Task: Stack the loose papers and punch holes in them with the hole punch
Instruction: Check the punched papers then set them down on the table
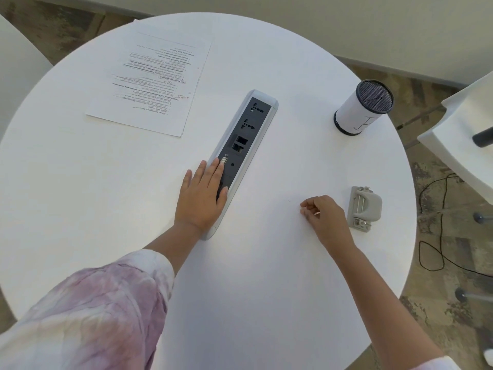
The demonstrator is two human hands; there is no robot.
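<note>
Papers [149,81] far left; hole punch [364,208] right.

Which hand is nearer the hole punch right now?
The right hand, loosely curled on the table, just left of the grey hole punch. The left hand lies flat and open on the socket strip, farther away.

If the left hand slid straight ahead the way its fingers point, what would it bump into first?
The left hand already lies partly on the socket strip, so it would probably just slide along that. Nothing else seems to stand in that line.
</note>
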